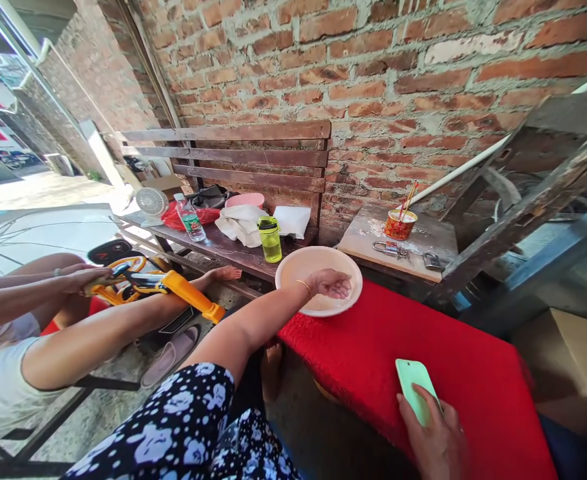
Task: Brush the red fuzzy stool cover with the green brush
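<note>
Right now the pale plastic basin [293,267] sits at the far end of the red-covered table [373,353], nothing visible inside it except the left hand [330,283], which rests palm up on the near rim, fingers loosely curled and holding nothing. The right hand [436,437] grips a mint-green phone [413,387] over the red cloth's near edge. A yellow-green bottle [270,240] stands on the wooden bench [233,250] just behind the basin; an orange cup [400,225] with sticks sits on the side table [368,233].

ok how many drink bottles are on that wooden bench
2. A clear water bottle with a green label stands near the small white fan, and a yellow-green bottle stands at the bench front edge, behind the bowl. Others could be hidden behind the cloths.
</note>
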`<state>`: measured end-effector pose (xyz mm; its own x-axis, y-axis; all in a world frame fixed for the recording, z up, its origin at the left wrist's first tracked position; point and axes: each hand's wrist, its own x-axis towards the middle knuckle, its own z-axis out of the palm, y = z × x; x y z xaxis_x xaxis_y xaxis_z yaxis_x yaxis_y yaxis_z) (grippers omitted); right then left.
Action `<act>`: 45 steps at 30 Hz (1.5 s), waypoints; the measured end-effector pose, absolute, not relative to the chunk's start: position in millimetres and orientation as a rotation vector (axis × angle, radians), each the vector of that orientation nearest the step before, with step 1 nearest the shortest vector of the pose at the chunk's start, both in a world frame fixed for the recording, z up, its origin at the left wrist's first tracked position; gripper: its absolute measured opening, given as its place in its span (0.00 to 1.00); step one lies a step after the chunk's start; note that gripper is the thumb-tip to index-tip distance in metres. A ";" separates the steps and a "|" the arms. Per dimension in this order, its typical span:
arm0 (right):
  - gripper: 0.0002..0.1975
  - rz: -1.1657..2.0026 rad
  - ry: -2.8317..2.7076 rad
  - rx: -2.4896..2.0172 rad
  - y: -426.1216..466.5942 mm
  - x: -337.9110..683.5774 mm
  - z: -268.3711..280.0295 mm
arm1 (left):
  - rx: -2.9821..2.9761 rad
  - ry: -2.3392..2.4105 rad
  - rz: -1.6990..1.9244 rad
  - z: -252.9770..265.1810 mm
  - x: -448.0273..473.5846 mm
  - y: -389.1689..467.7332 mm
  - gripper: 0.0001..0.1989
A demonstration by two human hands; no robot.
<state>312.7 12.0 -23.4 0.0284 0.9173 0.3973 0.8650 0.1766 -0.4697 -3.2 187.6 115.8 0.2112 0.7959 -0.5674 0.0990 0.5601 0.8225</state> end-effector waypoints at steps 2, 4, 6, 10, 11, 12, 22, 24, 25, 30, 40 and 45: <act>0.44 0.106 -1.830 -1.674 11.9 312.5 -22.0 | 0.926 1.243 0.451 117.0 22.1 191.7 0.19; 0.45 0.126 -1.831 -1.688 12.1 312.5 -21.9 | 0.991 1.205 0.357 116.7 48.9 191.5 0.19; 0.45 0.164 -1.827 -1.704 12.2 312.1 -22.0 | 1.157 1.211 0.288 113.5 73.4 186.9 0.19; 0.46 0.302 -1.723 -1.698 10.6 311.0 -16.5 | 1.526 1.291 0.284 99.6 104.7 158.3 0.19; 0.46 0.352 -1.666 -1.694 9.6 311.6 -13.0 | 1.576 1.299 0.316 94.7 107.8 145.5 0.18; 0.45 0.398 -1.595 -1.698 8.3 312.8 -8.7 | 1.637 1.297 0.349 89.0 108.8 130.4 0.16; 0.38 0.774 -0.980 -1.857 -1.9 339.3 22.9 | 2.507 1.280 0.154 26.0 58.6 46.4 0.29; 0.39 0.829 -0.910 -1.844 -1.9 338.2 25.4 | 2.364 1.615 0.131 27.3 69.0 65.3 0.32; 0.38 0.844 -0.878 -1.840 -1.8 337.5 26.9 | 2.287 1.736 0.123 27.5 80.3 73.8 0.34; 0.31 0.849 -0.785 -1.736 -2.7 344.8 26.6 | 2.354 1.546 0.159 9.6 164.2 76.0 0.39; 0.25 0.902 -0.485 -1.424 -7.9 357.9 14.7 | 2.444 1.451 0.048 19.8 91.3 67.4 0.38; 0.25 0.929 -0.404 -1.388 -5.9 347.6 26.8 | 2.186 1.851 0.020 26.5 94.2 95.2 0.41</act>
